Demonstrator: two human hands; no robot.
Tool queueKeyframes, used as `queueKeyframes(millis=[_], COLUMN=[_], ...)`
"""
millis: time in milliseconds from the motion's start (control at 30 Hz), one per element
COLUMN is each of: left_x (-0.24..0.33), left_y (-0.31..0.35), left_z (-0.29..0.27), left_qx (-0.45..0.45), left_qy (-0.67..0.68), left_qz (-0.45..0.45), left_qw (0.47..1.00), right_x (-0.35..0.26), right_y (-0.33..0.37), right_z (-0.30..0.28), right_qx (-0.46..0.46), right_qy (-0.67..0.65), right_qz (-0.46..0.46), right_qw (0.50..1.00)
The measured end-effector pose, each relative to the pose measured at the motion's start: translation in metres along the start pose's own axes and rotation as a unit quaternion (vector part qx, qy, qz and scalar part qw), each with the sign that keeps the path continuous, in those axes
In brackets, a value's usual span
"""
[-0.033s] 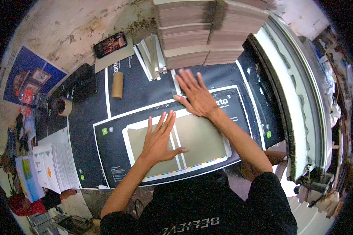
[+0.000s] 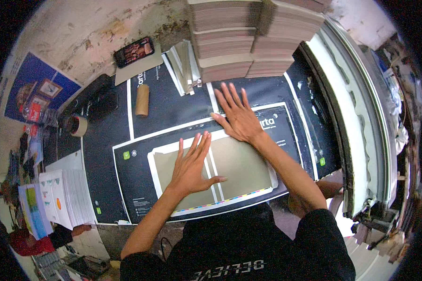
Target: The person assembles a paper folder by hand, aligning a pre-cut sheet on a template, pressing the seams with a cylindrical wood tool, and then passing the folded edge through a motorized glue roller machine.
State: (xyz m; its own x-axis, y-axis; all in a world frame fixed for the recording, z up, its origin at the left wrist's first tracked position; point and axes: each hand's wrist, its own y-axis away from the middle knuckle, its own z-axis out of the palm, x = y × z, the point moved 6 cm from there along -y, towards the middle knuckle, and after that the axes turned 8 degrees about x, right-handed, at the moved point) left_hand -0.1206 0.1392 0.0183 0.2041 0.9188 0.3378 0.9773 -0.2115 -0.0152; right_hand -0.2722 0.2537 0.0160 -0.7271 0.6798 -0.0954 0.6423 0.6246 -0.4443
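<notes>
Moderate light leaves a soft sheen on the dark tabletop [image 2: 173,111] (its edges fisheye-bent), the corners grainy black.

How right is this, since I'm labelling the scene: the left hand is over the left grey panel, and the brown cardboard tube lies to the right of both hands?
Only the side is wrong: the head view shows the brown cardboard tube to the left of both the left hand and right hand. The left hand is indeed over the left grey panel.
</notes>
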Motion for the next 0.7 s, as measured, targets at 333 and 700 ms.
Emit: queueKeyframes(millis=[333,700], left_x=[-0.018,-0.066], left_y=[0.007,0.052], left_z=[-0.018,-0.025], left_qx=[-0.006,-0.035], left_qy=[-0.031,-0.025], left_qz=[-0.027,0.022], left_qw=[0.999,0.999], right_x=[-0.074,-0.099], right_y=[0.056,0.067], right_z=[-0.022,-0.018], right_qx=[-0.112,-0.213], right_qy=[-0.146,-0.231], right_qz=[-0.042,-0.034], right_qw=[0.982,0.949])
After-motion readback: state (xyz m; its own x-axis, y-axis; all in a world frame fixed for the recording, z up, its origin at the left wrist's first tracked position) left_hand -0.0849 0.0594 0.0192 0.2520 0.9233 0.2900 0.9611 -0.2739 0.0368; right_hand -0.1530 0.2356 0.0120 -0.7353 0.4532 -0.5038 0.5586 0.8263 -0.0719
